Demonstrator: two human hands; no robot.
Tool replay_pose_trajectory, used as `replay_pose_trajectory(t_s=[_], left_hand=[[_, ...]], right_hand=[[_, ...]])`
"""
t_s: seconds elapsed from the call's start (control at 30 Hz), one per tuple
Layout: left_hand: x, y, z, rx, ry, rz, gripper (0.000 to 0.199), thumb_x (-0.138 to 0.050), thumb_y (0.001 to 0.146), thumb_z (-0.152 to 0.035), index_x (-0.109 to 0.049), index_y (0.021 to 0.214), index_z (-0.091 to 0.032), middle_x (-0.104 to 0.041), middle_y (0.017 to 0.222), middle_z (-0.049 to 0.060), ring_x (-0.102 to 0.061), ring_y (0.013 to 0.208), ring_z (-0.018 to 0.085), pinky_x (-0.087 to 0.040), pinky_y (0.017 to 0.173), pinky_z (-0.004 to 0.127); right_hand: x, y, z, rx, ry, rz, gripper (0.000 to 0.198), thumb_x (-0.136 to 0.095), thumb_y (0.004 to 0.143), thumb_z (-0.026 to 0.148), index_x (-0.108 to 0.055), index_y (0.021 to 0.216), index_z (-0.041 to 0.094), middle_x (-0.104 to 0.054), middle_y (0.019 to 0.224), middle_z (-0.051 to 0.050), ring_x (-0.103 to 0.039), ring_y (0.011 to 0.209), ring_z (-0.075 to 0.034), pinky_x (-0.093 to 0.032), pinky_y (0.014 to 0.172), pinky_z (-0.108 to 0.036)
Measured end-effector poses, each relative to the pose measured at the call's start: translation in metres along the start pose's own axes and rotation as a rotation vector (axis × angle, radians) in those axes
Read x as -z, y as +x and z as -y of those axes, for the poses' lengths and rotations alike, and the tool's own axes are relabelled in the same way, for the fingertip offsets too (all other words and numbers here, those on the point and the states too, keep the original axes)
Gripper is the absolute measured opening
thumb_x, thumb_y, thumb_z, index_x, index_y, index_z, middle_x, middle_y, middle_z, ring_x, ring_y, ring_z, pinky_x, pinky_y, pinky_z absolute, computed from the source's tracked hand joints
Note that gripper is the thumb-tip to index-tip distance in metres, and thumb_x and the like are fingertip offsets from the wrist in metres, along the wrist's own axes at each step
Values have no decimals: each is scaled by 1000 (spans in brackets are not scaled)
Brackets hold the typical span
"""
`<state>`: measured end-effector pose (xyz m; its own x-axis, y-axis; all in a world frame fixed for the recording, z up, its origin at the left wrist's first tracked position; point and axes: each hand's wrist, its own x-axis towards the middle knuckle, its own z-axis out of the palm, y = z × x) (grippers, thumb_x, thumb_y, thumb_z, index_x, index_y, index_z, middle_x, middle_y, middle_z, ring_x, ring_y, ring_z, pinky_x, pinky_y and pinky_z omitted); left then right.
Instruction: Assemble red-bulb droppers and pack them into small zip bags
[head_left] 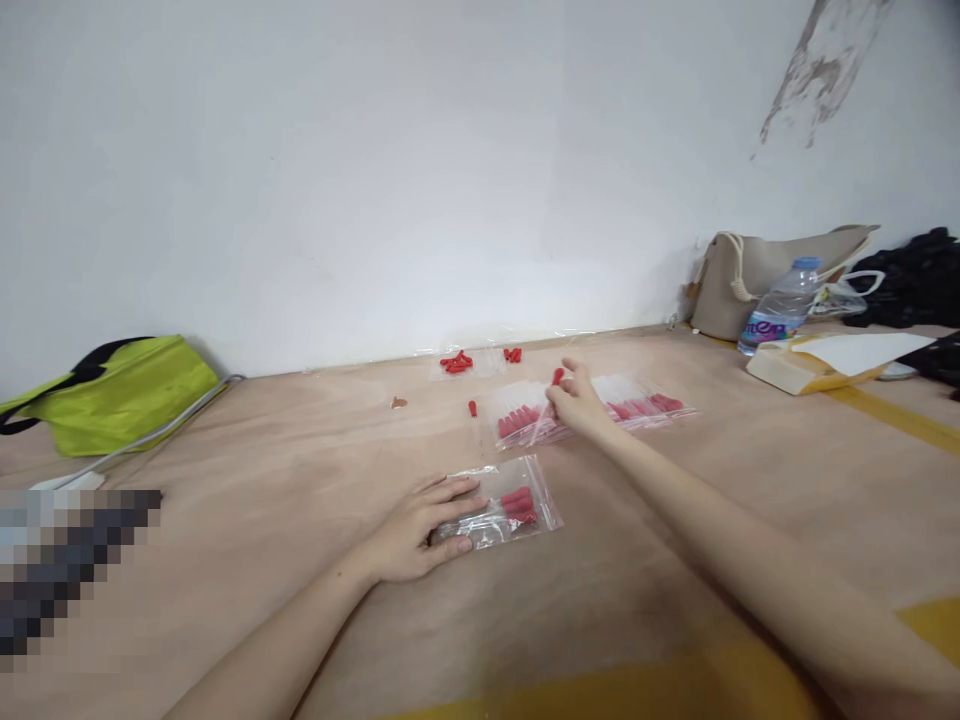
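My left hand (pixel 431 525) lies with fingers spread on a clear zip bag (pixel 551 505), pressing it to the surface. Inside this bag are several droppers with red bulbs (pixel 519 505), their clear tubes pointing toward my hand. Farther off and to the right, my right hand (pixel 581 398) pinches a single dropper (pixel 557 377); its red bulb is up and its thin clear tube slants down to the left. Below that hand a row of red-bulbed droppers (pixel 514 420) lies in clear plastic, partly hidden by my fingers and wrist.
Near the wall are small heaps of red bulbs (pixel 455 362) on clear plastic, and a loose red bulb (pixel 472 409). A yellow-green bag (pixel 142 395) lies left. At right stand a water bottle (pixel 784 305), a beige bag (pixel 724 290) and an open paper packet (pixel 795 368).
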<state>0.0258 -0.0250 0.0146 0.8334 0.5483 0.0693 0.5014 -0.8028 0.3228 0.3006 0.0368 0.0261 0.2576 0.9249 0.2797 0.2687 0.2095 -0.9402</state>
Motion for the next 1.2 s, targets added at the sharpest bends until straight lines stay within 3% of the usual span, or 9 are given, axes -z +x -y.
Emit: replay_pose_trajectory(t_s=[0.1,0.17,0.37,0.63,0.77,0.93,1.0,1.1,1.2], left_hand=[[-1,1,1,-13,-1,-8,46,-46,85,-41,-37,129,-32,-34,138,1,-30,126,22,-20,105,45],[-3,1,1,-30,-8,-17,46,-46,85,-40,-37,129,-32,-34,138,1,-31,126,22,-21,104,45],[-3,2,-1,-21,10,-10,47,-45,85,-42,-35,130,-32,-33,138,1,-31,126,22,-21,105,44],[-4,0,-2,-1,31,-44,58,-44,85,-45,-22,136,-28,-34,138,2,-31,125,23,-23,105,42],[-3,0,-2,-8,31,-35,58,-44,85,-44,-22,136,-28,-33,138,2,-31,125,22,-21,105,41],[-3,2,-2,-2,33,-18,57,-44,85,-44,-23,136,-29,-32,139,1,-30,126,21,-20,106,40],[-3,2,-2,-1,30,-16,57,-44,85,-44,-23,136,-29,-32,139,1,-29,126,21,-20,106,40],[-3,3,-2,-3,32,-2,54,-43,85,-44,-26,135,-30,-31,140,1,-29,127,21,-19,106,41],[-3,3,-2,-14,42,6,47,-43,86,-43,-33,131,-33,-30,140,0,-29,127,22,-20,105,42]], right_hand=[[30,-29,-20,-46,93,-80,46,-51,66,26,-33,107,19,-45,59,9,-45,40,-8,-36,38,-19],[36,-46,-28,-85,177,-114,42,-54,65,29,-33,101,21,-43,59,10,-45,41,-8,-36,36,-19],[19,-66,-30,-169,344,-154,50,-59,62,29,-30,102,24,-45,61,9,-54,49,-11,-47,45,-24],[7,-83,-25,-229,443,82,41,-67,59,39,-45,87,19,-57,69,3,-60,62,-12,-52,66,-31],[9,-85,-23,-170,255,213,33,-67,60,39,-52,79,16,-58,66,1,-54,55,-10,-47,53,-24],[5,-86,-25,-63,73,285,23,-66,62,33,-55,72,16,-59,62,1,-52,52,-9,-42,49,-21],[4,-85,-25,-46,38,373,17,-62,66,31,-59,71,15,-60,61,1,-51,50,-9,-41,47,-20],[7,-80,-18,-143,63,478,16,-54,71,30,-61,75,16,-62,65,0,-49,45,-7,-38,42,-19],[10,-76,-12,-289,111,374,22,-53,72,35,-54,85,17,-62,69,1,-43,36,-5,-30,33,-17]])
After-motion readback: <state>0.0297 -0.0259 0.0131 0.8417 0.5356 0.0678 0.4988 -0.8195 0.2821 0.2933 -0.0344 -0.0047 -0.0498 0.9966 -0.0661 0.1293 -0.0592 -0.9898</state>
